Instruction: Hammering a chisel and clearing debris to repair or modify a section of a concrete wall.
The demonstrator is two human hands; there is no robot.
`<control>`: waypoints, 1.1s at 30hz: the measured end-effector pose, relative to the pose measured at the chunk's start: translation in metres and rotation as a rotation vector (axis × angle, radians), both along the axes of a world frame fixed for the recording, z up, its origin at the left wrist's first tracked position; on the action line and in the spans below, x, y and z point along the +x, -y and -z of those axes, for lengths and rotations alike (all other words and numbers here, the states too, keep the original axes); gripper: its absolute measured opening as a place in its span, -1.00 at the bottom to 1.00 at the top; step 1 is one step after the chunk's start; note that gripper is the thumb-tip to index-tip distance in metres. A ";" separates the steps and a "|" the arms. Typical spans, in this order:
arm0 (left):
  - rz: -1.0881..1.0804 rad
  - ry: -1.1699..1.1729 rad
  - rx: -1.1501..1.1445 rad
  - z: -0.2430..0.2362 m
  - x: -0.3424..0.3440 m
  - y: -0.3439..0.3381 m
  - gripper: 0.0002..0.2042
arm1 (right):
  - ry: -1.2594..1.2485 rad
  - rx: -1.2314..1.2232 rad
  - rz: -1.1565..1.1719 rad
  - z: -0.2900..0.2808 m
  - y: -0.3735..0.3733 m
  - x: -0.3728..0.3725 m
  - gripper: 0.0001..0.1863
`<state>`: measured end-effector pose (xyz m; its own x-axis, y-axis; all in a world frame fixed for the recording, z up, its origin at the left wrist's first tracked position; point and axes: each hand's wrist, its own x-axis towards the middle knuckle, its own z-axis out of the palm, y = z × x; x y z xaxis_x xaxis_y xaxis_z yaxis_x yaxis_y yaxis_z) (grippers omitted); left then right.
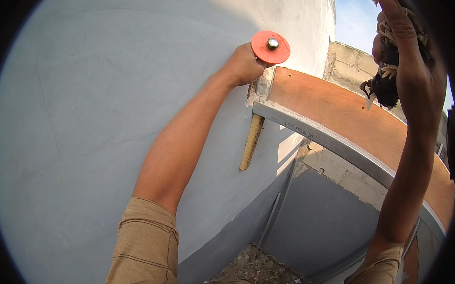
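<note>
My left hand [245, 65] is closed around a chisel with a round orange-red hand guard [260, 42] and a shiny steel head. Its shaft and tip are hidden behind the guard and my fingers. Just below lies a rough grey block of mortar [261, 88] between the wall and the end of an orange-brown board [331, 96]. Raised at the upper right, my right hand [409, 50] has its fingers curled by a dark, ragged bundle with frayed cream strands [386, 89]. Whether that bundle is held or worn is unclear, and anything else in the grip is hidden.
A large pale grey plastered wall [101, 106] fills the left. A metal channel [332, 138] runs along the board's lower edge, with a wooden stick [251, 143] hanging under its end. Far below are a dark grey panel [320, 214] and rubble-strewn ground [257, 268].
</note>
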<state>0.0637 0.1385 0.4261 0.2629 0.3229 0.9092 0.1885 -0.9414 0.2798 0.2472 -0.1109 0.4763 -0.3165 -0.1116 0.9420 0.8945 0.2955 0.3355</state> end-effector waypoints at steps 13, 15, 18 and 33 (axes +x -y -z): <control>-0.017 -0.007 0.015 -0.006 0.005 -0.002 -0.69 | 0.057 -0.463 -0.335 0.010 -0.034 -0.032 -0.55; -0.007 -0.016 -0.019 -0.007 0.007 -0.010 -0.70 | 0.119 -0.146 -0.246 -0.009 -0.021 -0.033 -0.60; -0.027 -0.046 -0.059 -0.010 0.008 -0.021 -0.71 | 0.179 0.058 -0.297 -0.010 -0.031 -0.041 -0.61; 0.076 -0.156 0.084 -0.022 0.042 0.044 -0.70 | -0.473 -0.476 -0.374 0.061 -0.026 0.027 -0.64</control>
<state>0.1062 0.0945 0.4477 0.4240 0.2210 0.8783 0.1507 -0.9735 0.1722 0.2738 -0.0853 0.4153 0.1116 0.3195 0.9410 0.7230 0.6235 -0.2974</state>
